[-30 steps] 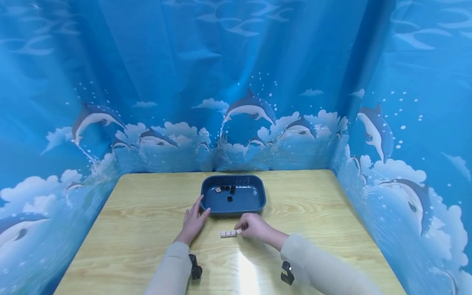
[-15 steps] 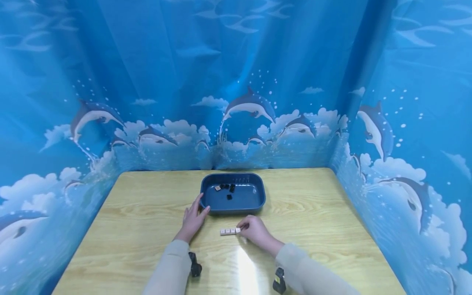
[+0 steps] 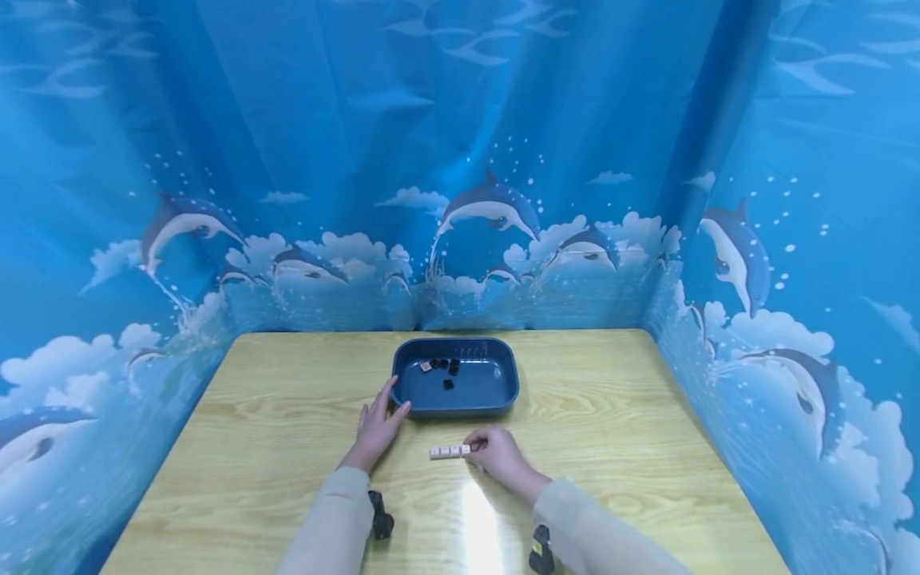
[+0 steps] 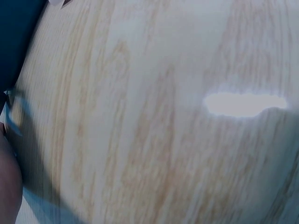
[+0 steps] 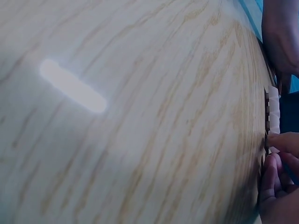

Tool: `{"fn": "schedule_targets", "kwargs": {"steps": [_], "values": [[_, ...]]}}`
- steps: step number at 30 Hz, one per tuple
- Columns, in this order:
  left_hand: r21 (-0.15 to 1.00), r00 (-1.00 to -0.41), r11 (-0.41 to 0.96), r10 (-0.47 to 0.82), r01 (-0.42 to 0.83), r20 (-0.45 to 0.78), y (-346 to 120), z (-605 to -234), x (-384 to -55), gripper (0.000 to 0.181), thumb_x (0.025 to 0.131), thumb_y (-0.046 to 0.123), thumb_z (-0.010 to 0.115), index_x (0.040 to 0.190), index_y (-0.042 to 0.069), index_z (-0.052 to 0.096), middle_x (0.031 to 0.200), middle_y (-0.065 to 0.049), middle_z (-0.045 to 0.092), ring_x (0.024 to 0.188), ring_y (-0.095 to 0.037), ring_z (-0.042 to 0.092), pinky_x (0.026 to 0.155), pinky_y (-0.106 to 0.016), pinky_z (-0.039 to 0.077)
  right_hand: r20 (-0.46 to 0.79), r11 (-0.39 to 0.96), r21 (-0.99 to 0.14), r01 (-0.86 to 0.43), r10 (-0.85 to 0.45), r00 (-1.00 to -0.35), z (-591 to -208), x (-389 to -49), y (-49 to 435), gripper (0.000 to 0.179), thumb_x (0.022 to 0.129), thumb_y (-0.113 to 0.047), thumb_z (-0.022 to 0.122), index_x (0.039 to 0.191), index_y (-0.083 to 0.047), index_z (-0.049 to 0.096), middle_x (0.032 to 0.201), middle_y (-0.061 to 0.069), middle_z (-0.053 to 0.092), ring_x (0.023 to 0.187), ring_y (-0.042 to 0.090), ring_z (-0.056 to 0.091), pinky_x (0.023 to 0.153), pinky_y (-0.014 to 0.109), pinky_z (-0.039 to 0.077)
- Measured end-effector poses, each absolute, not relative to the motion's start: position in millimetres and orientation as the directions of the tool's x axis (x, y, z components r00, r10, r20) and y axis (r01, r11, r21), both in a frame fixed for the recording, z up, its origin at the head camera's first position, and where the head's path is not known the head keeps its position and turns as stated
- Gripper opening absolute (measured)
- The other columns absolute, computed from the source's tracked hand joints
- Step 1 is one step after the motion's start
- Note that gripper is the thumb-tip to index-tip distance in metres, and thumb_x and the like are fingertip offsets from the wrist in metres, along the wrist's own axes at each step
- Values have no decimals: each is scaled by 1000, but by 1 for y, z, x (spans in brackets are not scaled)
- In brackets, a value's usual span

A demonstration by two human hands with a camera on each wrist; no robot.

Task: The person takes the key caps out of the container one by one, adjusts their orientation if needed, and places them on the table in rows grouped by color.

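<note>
In the head view, my left hand [image 3: 376, 427] rests against the near left corner of a dark blue plastic bin [image 3: 460, 412], fingers extended along it. My right hand [image 3: 501, 457] pinches a small white keycap [image 3: 465, 450] at the right end of a short row of white keycaps [image 3: 445, 452] on the table. In the right wrist view, the fingertips [image 5: 282, 141] touch the near end of the row [image 5: 274, 105], whose caps have dark undersides. Only a sliver of the left hand [image 4: 8, 179] shows in the left wrist view.
Several small black pieces [image 3: 451, 367] and a pale one [image 3: 426, 366] lie inside the bin. The wood-grain table [image 3: 611, 415] ends at a blue dolphin-print curtain [image 3: 323, 160] at the back and sides. Glare [image 3: 480, 519] brightens the table's near part.
My right hand has shifted slightly, bringing the tilted white keycap down level against the right end of the row. My left hand and the bin have stayed put.
</note>
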State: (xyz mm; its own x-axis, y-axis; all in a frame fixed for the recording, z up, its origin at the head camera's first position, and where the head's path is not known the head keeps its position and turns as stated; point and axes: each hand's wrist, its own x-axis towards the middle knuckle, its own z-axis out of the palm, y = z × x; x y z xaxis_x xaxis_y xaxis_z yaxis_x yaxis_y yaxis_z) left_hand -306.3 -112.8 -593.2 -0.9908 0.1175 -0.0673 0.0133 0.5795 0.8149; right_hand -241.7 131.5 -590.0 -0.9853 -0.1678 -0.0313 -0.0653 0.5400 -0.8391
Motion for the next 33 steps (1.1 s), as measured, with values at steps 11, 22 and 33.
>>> {"fn": "schedule_targets", "kwargs": {"steps": [11, 22, 33], "values": [[825, -990, 564, 127, 26, -55, -113, -593, -306, 66, 101, 39, 51, 157, 23, 18, 158, -17, 23, 144, -36, 21, 116, -53, -10, -57, 537, -842, -38, -161, -985, -591, -243, 131, 16, 75, 3, 76, 90, -2, 72, 72, -3, 61, 62, 9, 56, 55, 22, 52], [826, -991, 562, 130, 37, -45, -114, -597, -308, 67, 101, 39, 52, 157, 24, 18, 158, -17, 23, 144, -37, 21, 116, -53, -10, -80, 542, -840, -21, -164, -983, -590, -244, 130, 17, 76, 0, 77, 91, -3, 72, 74, -3, 60, 65, 11, 56, 56, 22, 52], [826, -991, 564, 118, 12, -66, -114, -596, -307, 68, 100, 41, 52, 156, 25, 19, 158, -16, 23, 145, -35, 20, 116, -52, -11, -113, 558, -830, 6, -157, -981, -589, -246, 130, 18, 76, -2, 78, 93, -4, 72, 75, -3, 61, 67, 10, 56, 59, 22, 52]]}}
